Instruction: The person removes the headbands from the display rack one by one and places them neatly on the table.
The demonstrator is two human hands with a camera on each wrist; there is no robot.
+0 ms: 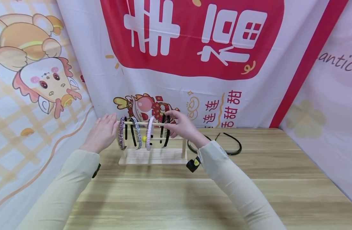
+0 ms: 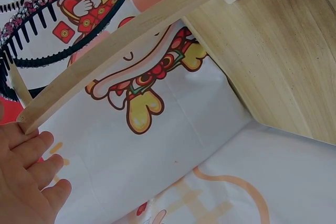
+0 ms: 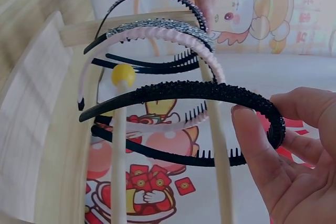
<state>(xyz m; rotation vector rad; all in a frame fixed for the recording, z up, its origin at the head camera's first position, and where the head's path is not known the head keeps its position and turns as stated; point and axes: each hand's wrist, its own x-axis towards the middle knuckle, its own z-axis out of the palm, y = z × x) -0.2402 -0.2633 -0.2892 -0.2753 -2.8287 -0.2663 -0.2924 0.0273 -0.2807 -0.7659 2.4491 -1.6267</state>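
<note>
A wooden headband rack point(image 1: 153, 157) stands on the table with several headbands over its upper rod. My right hand point(image 1: 181, 124) is at the rod's right part. In the right wrist view its thumb and fingers pinch the curved top of a black beaded headband point(image 3: 178, 90), which loops around the rod. My left hand point(image 1: 102, 131) rests its straight fingers at the rack's left end, touching the upright's end in the left wrist view. Between the hands hang a pink fabric headband point(image 1: 149, 134), a silver glitter headband point(image 1: 137, 132) and a pink-purple glitter headband point(image 1: 120, 133).
More black toothed headbands point(image 1: 234, 152) lie on the wooden table point(image 1: 176, 195) right of the rack, partly behind my right forearm. A lower rod with a yellow ball tip point(image 3: 124, 74) runs along the rack. Printed cloth point(image 1: 87, 64) encloses the back and sides.
</note>
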